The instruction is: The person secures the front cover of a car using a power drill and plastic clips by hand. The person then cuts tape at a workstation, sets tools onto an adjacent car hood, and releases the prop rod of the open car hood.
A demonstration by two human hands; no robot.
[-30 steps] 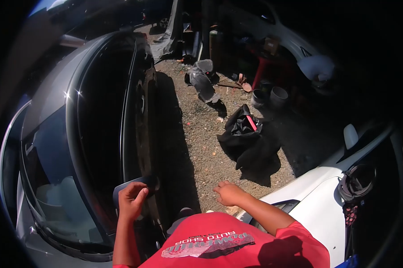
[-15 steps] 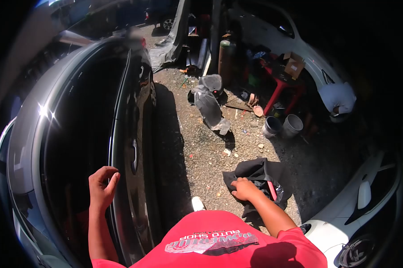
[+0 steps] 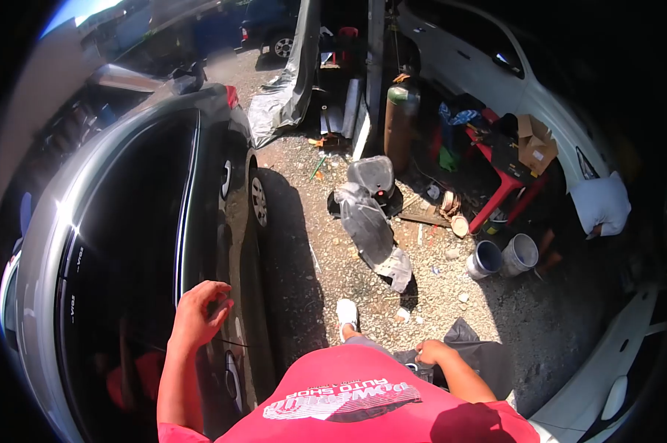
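Note:
My left hand (image 3: 203, 313) is raised beside the dark car (image 3: 127, 258), over its side window and door edge. Its fingers are loosely bent, with a gap to the thumb and nothing between them. Low on my right, my right hand (image 3: 435, 353) has its fingers curled in, at the left edge of a black sheet-like thing (image 3: 477, 359). I cannot tell whether it grips this thing or only passes in front of it. A worn black plastic car part (image 3: 367, 229) lies on the gravel ahead.
Two buckets (image 3: 484, 259) stand by a red table (image 3: 511, 181) bearing a cardboard box (image 3: 534, 144). Behind the plastic part is a tall gas cylinder (image 3: 402, 129). A white car (image 3: 481, 59) stands at the back right, another white car (image 3: 607, 369) at the lower right. A person in a pale top (image 3: 601, 203) bends down.
The view has shifted forward, so the gravel and its objects sit lower and further right. My right hand has drawn back towards my body. My left hand stays beside the dark car.

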